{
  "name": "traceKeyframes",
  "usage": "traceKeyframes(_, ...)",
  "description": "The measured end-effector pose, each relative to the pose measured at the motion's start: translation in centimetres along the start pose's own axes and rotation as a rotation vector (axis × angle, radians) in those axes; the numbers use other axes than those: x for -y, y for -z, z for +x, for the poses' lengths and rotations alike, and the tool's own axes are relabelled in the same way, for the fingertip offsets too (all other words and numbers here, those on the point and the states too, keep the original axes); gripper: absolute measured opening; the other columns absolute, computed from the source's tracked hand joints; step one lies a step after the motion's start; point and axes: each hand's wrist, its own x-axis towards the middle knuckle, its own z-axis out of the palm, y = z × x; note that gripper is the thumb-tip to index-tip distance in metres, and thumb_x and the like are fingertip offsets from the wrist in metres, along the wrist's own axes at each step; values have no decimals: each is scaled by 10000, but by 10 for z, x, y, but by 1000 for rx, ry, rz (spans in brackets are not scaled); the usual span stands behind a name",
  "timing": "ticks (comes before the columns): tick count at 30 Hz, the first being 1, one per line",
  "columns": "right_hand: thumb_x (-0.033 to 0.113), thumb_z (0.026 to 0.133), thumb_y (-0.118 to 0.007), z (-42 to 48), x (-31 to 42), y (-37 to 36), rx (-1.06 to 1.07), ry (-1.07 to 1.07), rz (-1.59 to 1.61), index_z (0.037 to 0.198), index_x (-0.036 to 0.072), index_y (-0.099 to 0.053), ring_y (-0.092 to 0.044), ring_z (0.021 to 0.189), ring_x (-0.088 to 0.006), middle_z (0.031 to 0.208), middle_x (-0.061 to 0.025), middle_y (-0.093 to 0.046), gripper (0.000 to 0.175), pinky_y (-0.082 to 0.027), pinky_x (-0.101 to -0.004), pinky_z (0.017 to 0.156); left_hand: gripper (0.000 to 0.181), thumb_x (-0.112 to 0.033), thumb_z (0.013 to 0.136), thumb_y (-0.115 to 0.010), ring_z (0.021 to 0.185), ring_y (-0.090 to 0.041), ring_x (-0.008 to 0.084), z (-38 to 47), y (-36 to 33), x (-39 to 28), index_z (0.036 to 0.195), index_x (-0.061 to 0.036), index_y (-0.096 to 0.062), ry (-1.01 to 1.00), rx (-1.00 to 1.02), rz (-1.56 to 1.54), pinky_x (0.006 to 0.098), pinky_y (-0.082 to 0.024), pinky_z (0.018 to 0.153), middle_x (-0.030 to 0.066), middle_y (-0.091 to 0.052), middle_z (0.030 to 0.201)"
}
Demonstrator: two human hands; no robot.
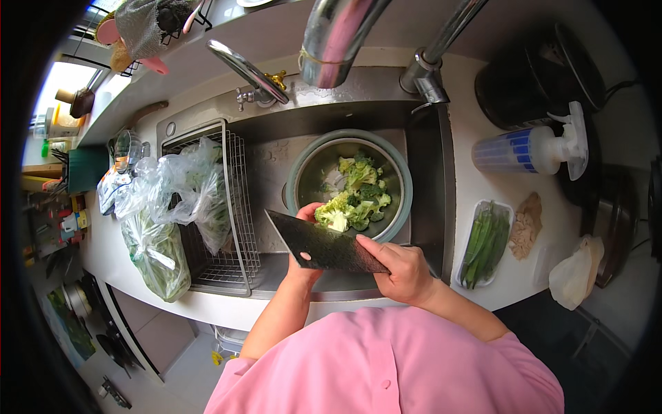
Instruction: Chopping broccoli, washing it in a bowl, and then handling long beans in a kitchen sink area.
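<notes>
A broad dark cleaver (326, 248) is gripped in my right hand (406, 266), its blade slanting across in front of my left hand (305, 269). Beyond the blade, my left fingertips show beside a pale-stemmed broccoli piece (336, 209) and appear to hold it; most of that hand is hidden. Cut broccoli florets (362, 178) lie in a metal bowl (310, 165) with a grey-green outer rim, which stands in the steel sink. Both hands are over the near side of the bowl.
Left of the bowl, a wire basket (240, 207) holds bagged greens (212, 217); another vegetable bag (158, 259) lies beside it. Faucets (248, 72) overhang the sink's back. On the right counter are a tray of green pods (483, 248), a spray bottle (532, 150) and a dark pot (517, 83).
</notes>
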Motion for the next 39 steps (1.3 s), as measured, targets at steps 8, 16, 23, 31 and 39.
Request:
traceKeyframes(8,2,648,-605,1,5,6,18,63,-23,1194,-17,-568,-610,610,-266,716,-110,-595,547,-503,-357,556,385,3,820,-667,910,-587,129,-2,2,2,1160,-45,-492,-85,40,-50,255,-494,786,77,-591,1031)
traceKeyframes(16,-39,587,-562,-1,3,6,24,28,-75,1192,-37,-572,-611,606,-291,747,-138,-614,605,-506,-362,559,411,-165,782,-742,907,-580,138,-15,-5,-4,1095,-47,-503,-130,8,23,281,-485,804,63,-587,1001)
traceKeyframes(23,3,651,-579,-13,-11,1,11,-69,-14,1188,15,-582,-635,675,-277,786,-115,-636,538,-524,-363,597,260,19,802,-635,931,-578,115,-19,-15,-26,1041,-35,-548,-198,-60,179,241,-466,822,34,-615,1004)
traceKeyframes(31,-22,693,-564,-26,-23,-10,43,-145,58,1175,15,-586,-653,767,-310,913,-149,-669,484,-534,-383,644,255,93,778,-647,885,-560,90,-18,-10,-19,955,-54,-538,-200,-89,85,232,-455,802,6,-602,973)
traceKeyframes(39,91,851,-588,-10,-11,6,243,-500,285,1032,-20,-626,-615,644,-326,808,-160,-663,216,-493,-327,611,256,104,785,-643,918,-563,116,-7,4,-12,966,-39,-531,-189,12,-13,252,-465,824,45,-575,1031)
